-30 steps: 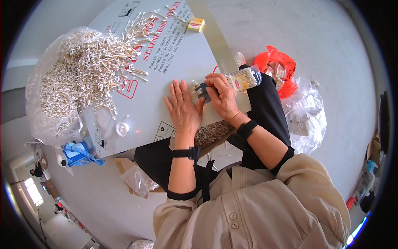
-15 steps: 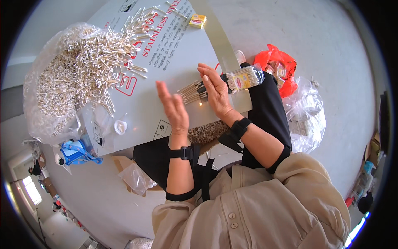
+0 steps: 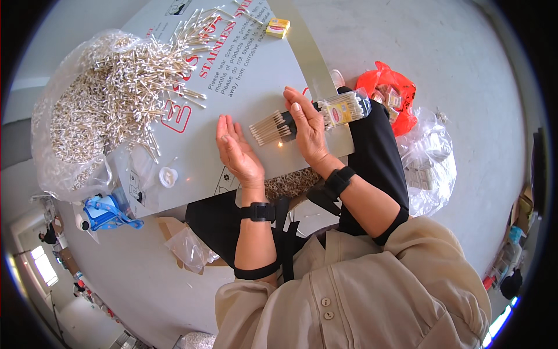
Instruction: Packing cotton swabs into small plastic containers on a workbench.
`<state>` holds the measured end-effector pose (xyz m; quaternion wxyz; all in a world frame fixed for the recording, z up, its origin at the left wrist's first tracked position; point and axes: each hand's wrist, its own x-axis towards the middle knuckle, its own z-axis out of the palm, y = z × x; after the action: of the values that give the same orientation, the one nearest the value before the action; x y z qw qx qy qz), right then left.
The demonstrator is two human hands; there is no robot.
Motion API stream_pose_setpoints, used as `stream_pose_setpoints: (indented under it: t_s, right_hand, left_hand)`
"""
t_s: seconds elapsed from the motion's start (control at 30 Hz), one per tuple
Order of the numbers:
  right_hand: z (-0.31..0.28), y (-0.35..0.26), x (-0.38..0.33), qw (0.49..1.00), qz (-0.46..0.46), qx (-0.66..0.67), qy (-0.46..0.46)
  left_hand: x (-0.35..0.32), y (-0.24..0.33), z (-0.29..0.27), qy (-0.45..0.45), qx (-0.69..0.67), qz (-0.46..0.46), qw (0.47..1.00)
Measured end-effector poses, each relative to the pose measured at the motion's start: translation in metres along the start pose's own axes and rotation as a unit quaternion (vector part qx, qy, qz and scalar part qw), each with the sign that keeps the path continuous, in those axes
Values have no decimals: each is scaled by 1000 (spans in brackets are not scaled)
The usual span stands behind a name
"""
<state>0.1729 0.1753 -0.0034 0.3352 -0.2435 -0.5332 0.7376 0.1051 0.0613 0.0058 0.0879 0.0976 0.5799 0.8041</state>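
Note:
A flat row of cotton swabs (image 3: 268, 129) lies on the table, set against a dark holder or band (image 3: 286, 123). Beyond my right hand (image 3: 308, 129) the same assembly continues as a clear packet of swabs with a yellow label (image 3: 340, 112), reaching past the table edge toward my leg. My right hand stands across the middle of it, fingers stretched out and thumb up; its underside contact is hidden. To the left of the loose swab tips, my left hand (image 3: 241, 154) is open, palm turned toward the right hand, slightly apart from the swabs.
A large clear bag (image 3: 49, 116) spills loose cotton swabs over the table's left. A small yellow box (image 3: 278, 28) sits at the far edge, a white cap (image 3: 168, 177) at the near left. Red (image 3: 381, 78) and clear bags (image 3: 430, 168) rest on the floor at right.
My left hand has turned its palm more upward and drawn slightly back from the swab tips. My right hand has shifted a little to the right along the packet.

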Motion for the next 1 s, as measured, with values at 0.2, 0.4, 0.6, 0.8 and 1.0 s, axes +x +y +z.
stream_pose_setpoints:
  t_s: [0.2, 0.4, 0.6, 0.8, 1.0]
  right_hand:
    - [-16, -5, 4, 992, -65, -111, -1]
    - [-12, -18, -1, 972, -102, -200, -62]
    - [-14, -18, -2, 975, -77, -197, -68]
    - [-11, -19, -2, 975, -75, -194, -74]
    - [-10, -19, -1, 977, -78, -185, -72]
  left_hand:
    - [24, 0, -23, 42, 134, 34, 989]
    - [102, 8, -73, 19, 456, 79, 886]
    - [158, 50, -64, -161, 679, 255, 669]
    - [190, 48, -48, -268, 692, 271, 614]
    - [166, 21, -16, -297, 609, 184, 712]
